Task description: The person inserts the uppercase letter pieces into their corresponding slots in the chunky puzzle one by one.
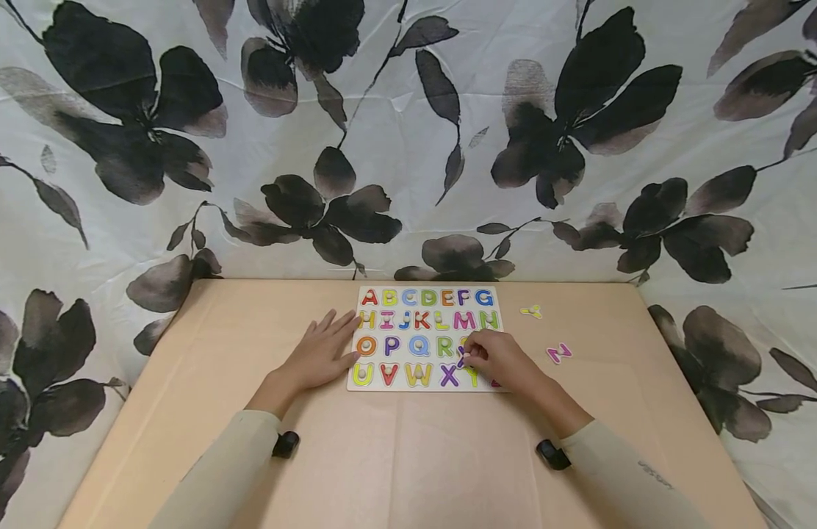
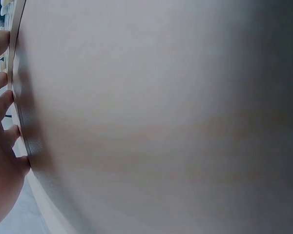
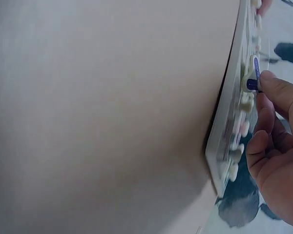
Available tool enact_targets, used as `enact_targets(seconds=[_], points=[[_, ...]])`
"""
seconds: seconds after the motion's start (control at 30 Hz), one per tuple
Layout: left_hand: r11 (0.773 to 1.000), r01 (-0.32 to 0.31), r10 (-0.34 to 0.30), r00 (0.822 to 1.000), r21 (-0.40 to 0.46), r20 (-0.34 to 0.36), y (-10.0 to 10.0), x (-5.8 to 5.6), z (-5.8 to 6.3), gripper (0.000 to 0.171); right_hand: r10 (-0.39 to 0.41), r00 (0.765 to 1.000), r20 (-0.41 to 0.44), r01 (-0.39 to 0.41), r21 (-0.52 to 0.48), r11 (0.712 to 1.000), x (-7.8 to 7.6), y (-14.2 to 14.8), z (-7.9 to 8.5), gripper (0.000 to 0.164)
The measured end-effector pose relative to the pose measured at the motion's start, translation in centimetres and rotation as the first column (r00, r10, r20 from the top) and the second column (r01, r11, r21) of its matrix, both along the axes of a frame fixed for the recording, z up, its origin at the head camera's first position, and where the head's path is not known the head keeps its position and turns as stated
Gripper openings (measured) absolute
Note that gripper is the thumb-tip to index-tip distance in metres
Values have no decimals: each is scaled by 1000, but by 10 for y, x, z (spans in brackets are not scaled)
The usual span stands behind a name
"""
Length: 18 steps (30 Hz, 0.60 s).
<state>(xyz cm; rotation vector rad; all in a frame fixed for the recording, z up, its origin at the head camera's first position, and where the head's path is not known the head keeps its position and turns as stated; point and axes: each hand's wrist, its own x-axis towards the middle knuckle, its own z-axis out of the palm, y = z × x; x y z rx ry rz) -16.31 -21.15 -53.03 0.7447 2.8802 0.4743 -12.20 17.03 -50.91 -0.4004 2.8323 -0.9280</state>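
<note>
A white alphabet puzzle board (image 1: 422, 390) with rows of coloured knobbed letters lies on the table. My left hand (image 1: 321, 351) rests at its left side with fingers spread, fingertips at the board's edge (image 2: 13, 63). Over the lower right of the board, my right hand (image 1: 497, 360) pinches a small purple letter piece (image 3: 254, 80) between thumb and fingertips. The piece stands tilted close over the board, and the fingers partly hide its shape. This hand also covers some letters at the right end of the lower rows.
Right of the board lie two loose letter pieces, a yellow Y-shaped one (image 1: 531, 311) and a pink Z-shaped one (image 1: 558, 353). The light brown table (image 1: 395, 455) ends just behind the board, against a floral cloth (image 1: 395, 132).
</note>
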Motion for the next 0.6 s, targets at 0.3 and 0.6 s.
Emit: enact_targets(seconds=[0.3, 0.6], points=[[1000, 0, 0, 1000, -6, -8, 1, 1, 0, 74, 85, 993, -86, -81, 50, 995, 6, -23, -4, 14], [1000, -2, 2, 1000, -7, -14, 1, 4, 0, 74, 131, 987, -89, -121, 109, 987, 14, -32, -6, 18]])
